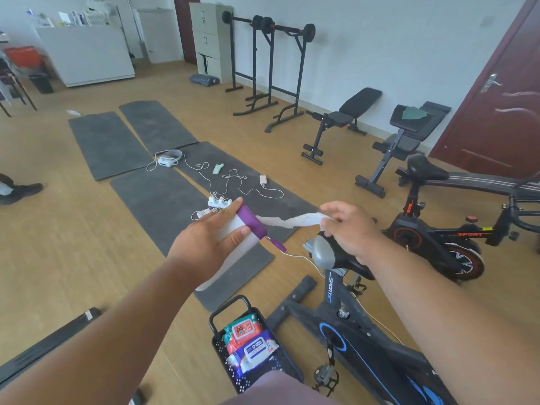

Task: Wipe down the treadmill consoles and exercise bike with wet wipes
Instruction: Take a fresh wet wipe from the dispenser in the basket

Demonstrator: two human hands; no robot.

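My left hand [204, 244] grips a white canister of wet wipes [244, 226] with a purple lid, held on its side in mid-air. A white wipe [295, 221] stretches out of the lid to my right hand [347, 226], which pinches its far end. Right under my right hand is the grey and black seat [330, 255] of a black exercise bike with blue trim [365, 346]. A second black and red exercise bike [438, 241] stands further right.
A black basket [222, 314] by my legs holds two flat packs of wet wipes [248, 343]. Grey floor mats [163, 200] carry a power strip and white cables [219, 201]. Weight benches [342, 118], a barbell rack [266, 62] and a dark red door [502, 106] line the right wall. A treadmill edge [49, 343] lies lower left.
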